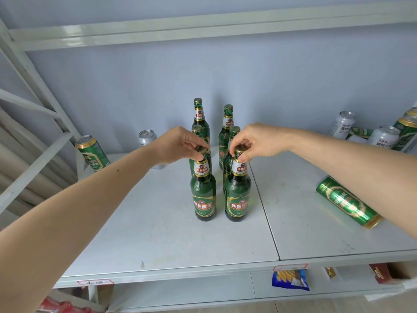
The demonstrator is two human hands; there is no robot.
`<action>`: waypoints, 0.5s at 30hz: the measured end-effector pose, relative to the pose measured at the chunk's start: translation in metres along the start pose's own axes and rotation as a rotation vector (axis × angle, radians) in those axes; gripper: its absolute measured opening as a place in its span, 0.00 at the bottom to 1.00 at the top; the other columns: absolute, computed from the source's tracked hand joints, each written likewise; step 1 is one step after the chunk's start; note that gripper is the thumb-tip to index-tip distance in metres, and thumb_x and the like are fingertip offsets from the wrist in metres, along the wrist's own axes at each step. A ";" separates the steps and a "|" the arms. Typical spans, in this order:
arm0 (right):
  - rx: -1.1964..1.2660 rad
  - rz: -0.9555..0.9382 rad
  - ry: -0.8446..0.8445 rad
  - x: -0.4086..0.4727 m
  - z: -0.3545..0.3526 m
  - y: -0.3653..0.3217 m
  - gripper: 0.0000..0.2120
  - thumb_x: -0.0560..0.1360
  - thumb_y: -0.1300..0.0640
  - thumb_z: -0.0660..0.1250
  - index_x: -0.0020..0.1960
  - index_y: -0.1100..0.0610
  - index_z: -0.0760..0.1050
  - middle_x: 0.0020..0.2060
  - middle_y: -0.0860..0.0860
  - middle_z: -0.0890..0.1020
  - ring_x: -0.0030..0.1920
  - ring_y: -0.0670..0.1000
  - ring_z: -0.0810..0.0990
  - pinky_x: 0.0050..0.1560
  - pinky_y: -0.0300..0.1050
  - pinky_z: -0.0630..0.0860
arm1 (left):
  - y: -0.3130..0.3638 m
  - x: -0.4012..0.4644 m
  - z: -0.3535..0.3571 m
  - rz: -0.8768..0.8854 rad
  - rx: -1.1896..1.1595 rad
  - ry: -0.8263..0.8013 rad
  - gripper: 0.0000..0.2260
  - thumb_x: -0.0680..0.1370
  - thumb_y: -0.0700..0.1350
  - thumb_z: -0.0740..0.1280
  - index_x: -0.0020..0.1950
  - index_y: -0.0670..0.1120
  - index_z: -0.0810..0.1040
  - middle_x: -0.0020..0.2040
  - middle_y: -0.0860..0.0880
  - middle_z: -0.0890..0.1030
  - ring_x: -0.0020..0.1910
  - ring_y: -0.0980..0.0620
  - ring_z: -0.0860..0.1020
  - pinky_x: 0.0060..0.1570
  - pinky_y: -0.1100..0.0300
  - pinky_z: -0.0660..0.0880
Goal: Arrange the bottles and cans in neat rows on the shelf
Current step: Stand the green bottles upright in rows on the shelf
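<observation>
Several green beer bottles stand upright in two columns on the white shelf [158, 233]. My left hand [180, 144] pinches the cap of the front left bottle [203, 195]. My right hand [252, 141] pinches the cap of the front right bottle [238, 193]. Behind them stand a middle pair, partly hidden by my hands, and a back pair [199, 118] [226, 127]. A green can [347, 202] lies on its side at the right. Another green can [92, 153] leans at the back left, with a white can [146, 137] near it, partly behind my left wrist.
At the back right corner several white and green cans [383, 135] sit in a loose cluster. A metal shelf frame [33, 105] runs along the left, an upper shelf rail [203, 30] overhead. Below the shelf edge are a blue snack packet [291, 279] and red packages.
</observation>
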State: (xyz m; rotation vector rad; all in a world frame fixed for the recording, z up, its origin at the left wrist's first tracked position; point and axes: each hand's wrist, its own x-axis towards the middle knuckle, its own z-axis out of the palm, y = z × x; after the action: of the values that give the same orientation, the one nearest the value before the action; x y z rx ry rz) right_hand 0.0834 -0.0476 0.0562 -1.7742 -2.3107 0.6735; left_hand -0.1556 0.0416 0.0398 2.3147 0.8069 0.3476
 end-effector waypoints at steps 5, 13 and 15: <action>-0.016 0.023 0.004 0.002 -0.001 -0.003 0.11 0.72 0.58 0.74 0.54 0.53 0.81 0.46 0.46 0.85 0.46 0.47 0.82 0.51 0.43 0.77 | -0.002 -0.002 -0.001 0.002 -0.032 -0.023 0.18 0.70 0.37 0.76 0.60 0.43 0.82 0.49 0.50 0.85 0.48 0.55 0.83 0.56 0.61 0.78; -0.125 0.030 0.001 0.004 -0.002 -0.009 0.11 0.72 0.56 0.72 0.54 0.50 0.80 0.37 0.38 0.79 0.37 0.34 0.75 0.35 0.29 0.66 | 0.004 0.005 -0.003 -0.008 -0.046 -0.100 0.16 0.70 0.40 0.76 0.58 0.46 0.82 0.51 0.49 0.85 0.48 0.57 0.83 0.50 0.71 0.76; -0.113 0.027 -0.001 0.004 -0.004 -0.007 0.11 0.72 0.57 0.73 0.53 0.51 0.80 0.31 0.35 0.78 0.34 0.31 0.74 0.33 0.28 0.66 | 0.001 0.005 -0.005 -0.023 -0.059 -0.118 0.15 0.70 0.41 0.77 0.56 0.47 0.83 0.53 0.51 0.84 0.49 0.56 0.83 0.53 0.66 0.77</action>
State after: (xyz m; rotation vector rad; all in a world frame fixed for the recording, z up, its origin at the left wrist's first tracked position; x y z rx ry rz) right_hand 0.0779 -0.0438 0.0619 -1.8555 -2.3733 0.5582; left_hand -0.1530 0.0466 0.0445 2.2460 0.7541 0.2199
